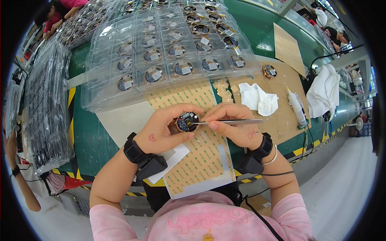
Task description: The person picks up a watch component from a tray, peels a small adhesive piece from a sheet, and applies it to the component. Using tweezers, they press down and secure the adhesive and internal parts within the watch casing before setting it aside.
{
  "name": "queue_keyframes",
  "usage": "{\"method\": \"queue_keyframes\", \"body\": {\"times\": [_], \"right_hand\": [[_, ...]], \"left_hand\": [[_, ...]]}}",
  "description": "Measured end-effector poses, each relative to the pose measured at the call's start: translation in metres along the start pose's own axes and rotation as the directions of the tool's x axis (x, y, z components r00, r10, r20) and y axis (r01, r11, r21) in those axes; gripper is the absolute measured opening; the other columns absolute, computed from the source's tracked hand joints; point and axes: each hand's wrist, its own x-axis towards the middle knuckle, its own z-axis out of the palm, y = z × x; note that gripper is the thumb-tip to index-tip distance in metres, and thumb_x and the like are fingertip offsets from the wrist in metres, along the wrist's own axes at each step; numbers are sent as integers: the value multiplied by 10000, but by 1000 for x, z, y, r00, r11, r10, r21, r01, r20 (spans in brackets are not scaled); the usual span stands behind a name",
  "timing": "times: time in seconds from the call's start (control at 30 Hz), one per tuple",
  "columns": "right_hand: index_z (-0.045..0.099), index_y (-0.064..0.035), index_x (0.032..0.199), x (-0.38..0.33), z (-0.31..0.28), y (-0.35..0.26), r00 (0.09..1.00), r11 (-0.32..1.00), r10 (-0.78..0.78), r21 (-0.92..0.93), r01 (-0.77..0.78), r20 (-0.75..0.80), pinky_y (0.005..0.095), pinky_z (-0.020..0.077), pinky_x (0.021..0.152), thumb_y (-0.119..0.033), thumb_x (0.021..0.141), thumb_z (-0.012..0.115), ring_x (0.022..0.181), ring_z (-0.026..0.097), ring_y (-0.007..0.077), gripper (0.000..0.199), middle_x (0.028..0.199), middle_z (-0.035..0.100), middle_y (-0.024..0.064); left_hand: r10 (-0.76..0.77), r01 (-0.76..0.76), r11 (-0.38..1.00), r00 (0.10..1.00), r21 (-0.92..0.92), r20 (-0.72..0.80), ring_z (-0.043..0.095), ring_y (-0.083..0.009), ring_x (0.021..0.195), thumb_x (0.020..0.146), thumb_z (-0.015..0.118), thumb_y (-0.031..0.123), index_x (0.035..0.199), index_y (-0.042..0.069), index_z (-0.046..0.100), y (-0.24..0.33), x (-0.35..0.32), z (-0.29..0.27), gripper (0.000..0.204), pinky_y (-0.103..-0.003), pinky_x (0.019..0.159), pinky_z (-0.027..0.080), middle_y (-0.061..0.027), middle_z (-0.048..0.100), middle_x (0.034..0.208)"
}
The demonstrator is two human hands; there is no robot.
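Note:
Over the middle of the bench, my left hand point(168, 127) grips a round watch case point(187, 121) with a dark circuit board and small wired parts inside. My right hand point(231, 122) is closed around metal tweezers point(241, 121), pinched between thumb and fingers. Their tips point left and reach into the open case; whether they hold any part is too small to tell. Below both hands lies a tan adhesive sheet point(197, 162) with green print and its pale backing showing at the edges. Another adhesive sheet point(183, 95) lies under the hands' far side.
Stacked clear plastic trays point(96, 94) hold several round cases beyond my hands. At right are a single case point(269, 71), white cloths point(258, 99) and a dispensing syringe point(296, 106). More stacked trays point(46, 108) stand at left. A co-worker point(64, 14) sits at far left.

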Motion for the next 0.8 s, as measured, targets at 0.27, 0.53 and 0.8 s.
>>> {"method": "queue_keyframes", "body": {"times": [0.27,0.53,0.8], "right_hand": [[664,-17,930,0,6,-3,973,897,-230,-391,206,-15,281,494,759,-19,811,695,866,633,173,123,960,680,102],[664,-21,933,1,7,3,982,912,-184,-377,159,-31,288,495,760,-22,804,702,862,635,177,135,946,679,102],[656,9,964,2,1,7,997,993,-59,-107,52,-55,252,519,794,-14,857,666,896,648,139,110,974,674,96]], "left_hand": [[-41,40,999,999,-29,-21,556,-69,964,769,691,-37,1263,29,523,0,-2,-2,526,-224,815,480,-6,581,1076],[-36,35,999,999,-24,-13,560,-81,994,766,690,-45,1260,28,524,-5,-1,-2,526,-236,835,481,-21,577,1096],[-46,45,999,999,6,7,561,-108,1045,756,687,-63,1246,23,532,-7,0,-2,521,-251,857,483,-45,560,1151]]}}
